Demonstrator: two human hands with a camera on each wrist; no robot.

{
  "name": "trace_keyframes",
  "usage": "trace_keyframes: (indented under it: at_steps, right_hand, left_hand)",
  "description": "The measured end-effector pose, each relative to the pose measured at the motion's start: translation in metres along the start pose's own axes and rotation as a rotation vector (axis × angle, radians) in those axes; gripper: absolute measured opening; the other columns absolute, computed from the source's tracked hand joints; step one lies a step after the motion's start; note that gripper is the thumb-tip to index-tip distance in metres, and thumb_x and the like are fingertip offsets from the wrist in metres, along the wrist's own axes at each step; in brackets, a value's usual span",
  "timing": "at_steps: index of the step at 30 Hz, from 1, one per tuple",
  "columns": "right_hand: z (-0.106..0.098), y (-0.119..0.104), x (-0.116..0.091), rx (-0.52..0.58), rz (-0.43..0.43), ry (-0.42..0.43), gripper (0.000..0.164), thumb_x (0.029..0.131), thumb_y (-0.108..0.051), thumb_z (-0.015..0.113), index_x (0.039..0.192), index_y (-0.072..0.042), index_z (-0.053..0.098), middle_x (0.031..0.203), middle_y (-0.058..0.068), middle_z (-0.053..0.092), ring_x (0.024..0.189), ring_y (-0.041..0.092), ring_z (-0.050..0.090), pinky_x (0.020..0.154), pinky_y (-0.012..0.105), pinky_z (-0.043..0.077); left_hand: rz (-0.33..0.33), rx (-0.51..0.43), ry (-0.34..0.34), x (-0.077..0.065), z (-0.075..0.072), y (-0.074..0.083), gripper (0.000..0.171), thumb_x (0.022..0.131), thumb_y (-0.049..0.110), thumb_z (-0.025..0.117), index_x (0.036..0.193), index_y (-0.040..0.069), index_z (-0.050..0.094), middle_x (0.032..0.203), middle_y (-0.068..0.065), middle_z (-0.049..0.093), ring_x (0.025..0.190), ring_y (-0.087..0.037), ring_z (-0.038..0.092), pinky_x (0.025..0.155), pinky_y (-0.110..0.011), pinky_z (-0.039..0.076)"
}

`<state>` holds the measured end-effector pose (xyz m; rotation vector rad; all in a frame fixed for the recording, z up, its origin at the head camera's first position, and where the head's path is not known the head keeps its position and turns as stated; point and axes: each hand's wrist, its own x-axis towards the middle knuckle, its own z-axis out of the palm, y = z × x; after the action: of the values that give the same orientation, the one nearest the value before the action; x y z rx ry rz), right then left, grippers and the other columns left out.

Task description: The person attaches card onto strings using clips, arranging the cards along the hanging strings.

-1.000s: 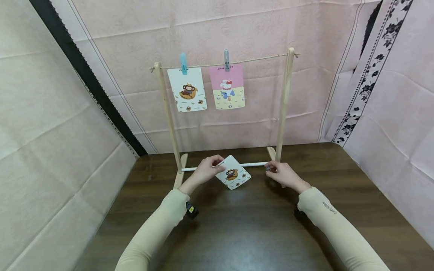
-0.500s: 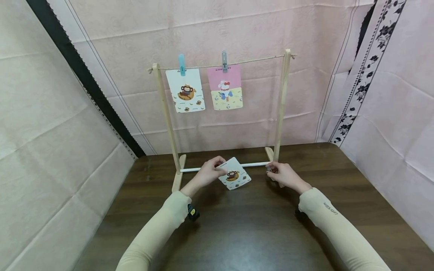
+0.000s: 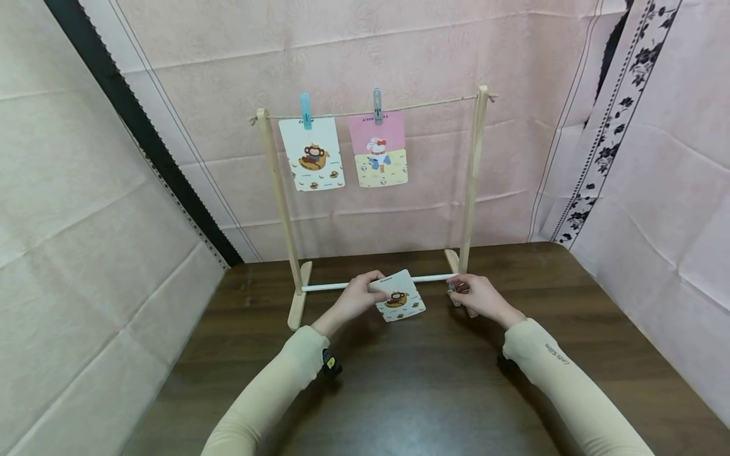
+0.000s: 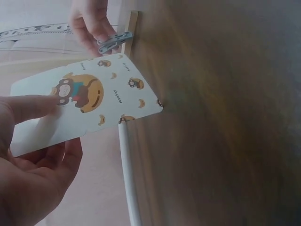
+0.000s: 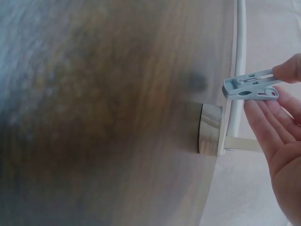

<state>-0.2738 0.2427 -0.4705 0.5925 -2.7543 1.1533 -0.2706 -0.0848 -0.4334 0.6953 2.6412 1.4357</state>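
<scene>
My left hand [image 3: 355, 299] pinches a white card [image 4: 101, 96] printed with a monkey on a banana, thumb on the printed face and fingers behind. In the head view the card leans slightly, in front of the stand's white crossbar [image 3: 325, 287]. On the right, my right hand [image 3: 483, 297] grips a grey-blue clothespin [image 5: 251, 87] between thumb and fingers, near the foot of the right post. Higher up, a similar monkey card [image 3: 312, 168] and a pink-and-yellow card [image 3: 381, 168] hang from a string [image 3: 436, 103], each by a clothespin.
Two wooden posts, left [image 3: 279, 196] and right [image 3: 472, 190], carry the string and stand on wooden feet [image 3: 299, 304]. A dark wood table [image 3: 393, 392] lies beneath. Pale cloth [image 3: 433, 38] covers the back and both sides.
My left hand has shifted a little to the right with the monkey card, which has turned more upright. My right hand stays almost in place, still gripping the clothespin.
</scene>
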Motion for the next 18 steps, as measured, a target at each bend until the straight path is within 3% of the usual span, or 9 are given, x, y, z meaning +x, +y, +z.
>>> trace_keyframes:
  at_steps: [9, 18]
  right_hand:
    - [0.0, 0.0055, -0.001, 0.034, 0.022, 0.003, 0.038, 0.095, -0.014, 0.069, 0.129, 0.002, 0.064, 0.112, 0.015, 0.07, 0.103, 0.033, 0.067, 0.089, 0.05, 0.053]
    - [-0.0023, 0.0061, -0.0029, 0.059, 0.037, 0.006, 0.035, 0.094, -0.012, 0.07, 0.126, 0.001, 0.066, 0.109, 0.012, 0.071, 0.102, 0.031, 0.068, 0.086, 0.047, 0.054]
  left_hand:
    - [-0.027, -0.042, -0.005, 0.0022, 0.0041, 0.0002, 0.018, 0.09, 0.01, 0.072, 0.107, 0.013, 0.065, 0.105, -0.006, 0.072, 0.094, -0.019, 0.066, 0.082, -0.039, 0.053]
    - [-0.017, -0.057, -0.001, 0.0045, 0.005, 0.0021, 0.019, 0.089, 0.011, 0.075, 0.106, 0.012, 0.066, 0.103, -0.005, 0.072, 0.089, -0.018, 0.065, 0.077, -0.037, 0.052]
